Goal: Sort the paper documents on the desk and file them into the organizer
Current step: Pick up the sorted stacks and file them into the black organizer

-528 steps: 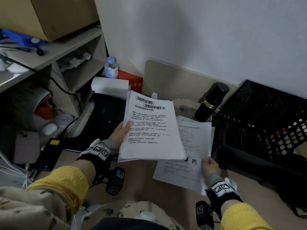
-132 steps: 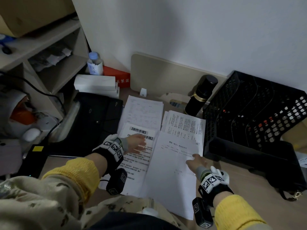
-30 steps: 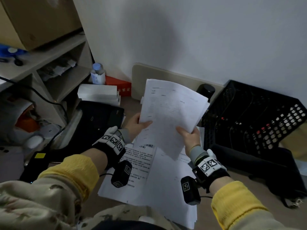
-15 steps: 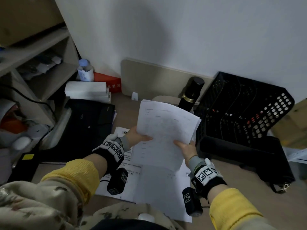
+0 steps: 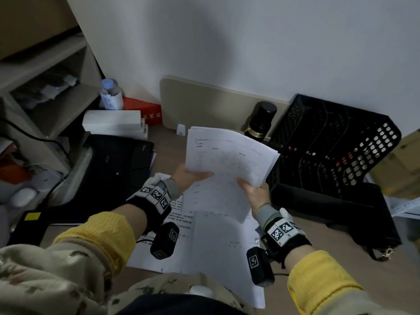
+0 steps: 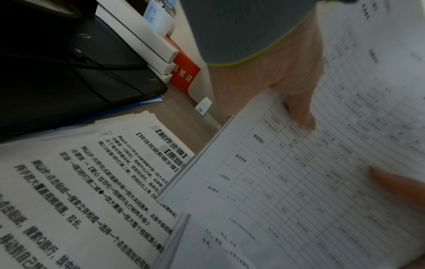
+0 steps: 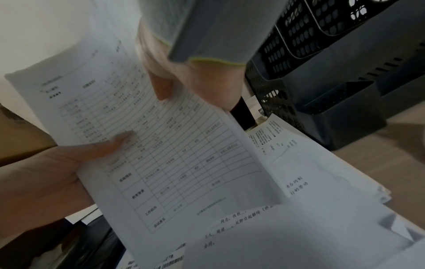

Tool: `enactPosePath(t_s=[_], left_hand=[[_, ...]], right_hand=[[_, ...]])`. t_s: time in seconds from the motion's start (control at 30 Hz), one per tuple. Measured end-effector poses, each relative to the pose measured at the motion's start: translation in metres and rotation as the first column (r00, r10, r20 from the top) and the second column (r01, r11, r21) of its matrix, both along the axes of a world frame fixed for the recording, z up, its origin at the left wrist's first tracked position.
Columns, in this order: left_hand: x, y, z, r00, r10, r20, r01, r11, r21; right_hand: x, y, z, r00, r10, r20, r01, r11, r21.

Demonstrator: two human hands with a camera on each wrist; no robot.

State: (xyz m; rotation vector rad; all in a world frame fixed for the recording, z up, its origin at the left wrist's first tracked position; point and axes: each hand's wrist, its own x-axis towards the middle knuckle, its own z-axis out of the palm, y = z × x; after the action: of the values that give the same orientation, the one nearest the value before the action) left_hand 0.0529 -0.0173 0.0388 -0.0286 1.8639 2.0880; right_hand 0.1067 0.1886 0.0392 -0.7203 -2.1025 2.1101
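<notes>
I hold a thin stack of white sheets printed with a table (image 5: 227,164) (image 6: 322,182) (image 7: 161,145) tilted up above the desk. My left hand (image 5: 193,177) (image 6: 296,102) pinches its left edge, thumb on the top page. My right hand (image 5: 252,189) (image 7: 184,91) grips its lower right edge. Below lie two piles: one with bold printed text (image 5: 177,214) (image 6: 80,191) on the left, and one with a mostly blank top page (image 5: 218,246) (image 7: 299,227) on the right. The black mesh organizer (image 5: 329,151) (image 7: 310,36) stands to the right, tipped back against the wall.
A black flask (image 5: 261,121) stands behind the held sheets. A black laptop bag (image 5: 109,164), white boxes (image 5: 113,121), a red box (image 5: 145,110) and a bottle (image 5: 110,94) sit at left under shelves (image 5: 45,87). A black pouch (image 5: 341,212) lies before the organizer.
Both hands picked the table sheets up off the desk and have since lowered them a little, moving right toward the organizer. My view has shifted.
</notes>
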Motion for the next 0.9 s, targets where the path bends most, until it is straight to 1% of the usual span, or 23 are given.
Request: enactPosePath(t_s=[0.17, 0.3, 0.4, 0.53, 0.67, 0.73, 0.8, 0.83, 0.9], left_hand=[[-0.002, 0.0, -0.001, 1.0, 0.015, 0.025, -0.015, 1.0, -0.001], [-0.007, 0.001, 0.002, 1.0, 0.022, -0.008, -0.022, 1.0, 0.021], [-0.011, -0.001, 0.0, 1.0, 0.02, -0.008, -0.02, 1.0, 0.003], [-0.01, -0.003, -0.015, 1.0, 0.001, 0.015, 0.0, 0.998, -0.068], [-0.012, -0.012, -0.026, 0.999, -0.043, 0.029, 0.047, 0.989, -0.139], [-0.011, -0.016, -0.028, 0.995, -0.097, 0.038, 0.102, 0.978, -0.18], [-0.007, -0.019, -0.031, 0.989, -0.138, 0.051, 0.146, 0.971, -0.192], [-0.005, -0.019, -0.032, 0.989, -0.139, 0.053, 0.147, 0.972, -0.186], [-0.003, -0.017, -0.031, 0.994, -0.098, 0.053, 0.105, 0.981, -0.163]], right_hand=[[-0.006, 0.001, -0.002, 1.0, -0.007, -0.001, 0.007, 1.0, -0.027], [-0.018, 0.004, -0.004, 1.0, -0.013, 0.016, 0.014, 0.998, -0.06], [-0.02, 0.005, -0.012, 0.999, 0.0, 0.047, 0.003, 0.998, -0.064], [-0.009, 0.007, -0.032, 0.985, 0.033, 0.167, -0.029, 0.999, -0.028], [0.0, 0.005, -0.049, 0.967, 0.092, 0.239, -0.089, 0.996, -0.021], [0.002, 0.005, -0.05, 0.957, 0.13, 0.26, -0.131, 0.991, -0.016], [0.003, 0.005, -0.049, 0.95, 0.139, 0.28, -0.148, 0.989, 0.012], [0.003, 0.005, -0.049, 0.95, 0.142, 0.278, -0.156, 0.987, 0.029], [0.003, 0.004, -0.048, 0.956, 0.123, 0.267, -0.148, 0.986, 0.074]])
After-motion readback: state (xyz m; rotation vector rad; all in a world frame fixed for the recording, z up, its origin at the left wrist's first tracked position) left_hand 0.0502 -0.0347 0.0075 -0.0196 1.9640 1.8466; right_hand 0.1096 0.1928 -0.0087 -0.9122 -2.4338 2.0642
